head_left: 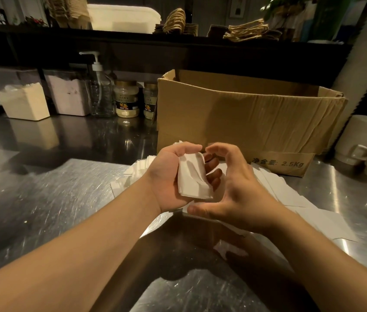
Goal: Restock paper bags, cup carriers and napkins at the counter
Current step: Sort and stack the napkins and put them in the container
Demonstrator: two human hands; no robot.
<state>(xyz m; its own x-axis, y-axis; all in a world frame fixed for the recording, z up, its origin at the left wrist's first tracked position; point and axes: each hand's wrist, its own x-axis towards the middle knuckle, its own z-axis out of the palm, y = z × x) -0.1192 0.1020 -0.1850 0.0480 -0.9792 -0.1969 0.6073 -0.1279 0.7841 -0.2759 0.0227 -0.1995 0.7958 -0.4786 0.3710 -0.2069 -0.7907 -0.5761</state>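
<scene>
While the left hand (166, 174) grips a small folded stack of white napkins (192, 176), thumb over its top edge and fingers curled behind it, the right hand (234, 188) hovers just beside, fingers apart and arched, holding nothing; more loose napkins (290, 194) lie spread on the steel counter (54, 199) below, in front of an open cardboard box (245, 113)
</scene>
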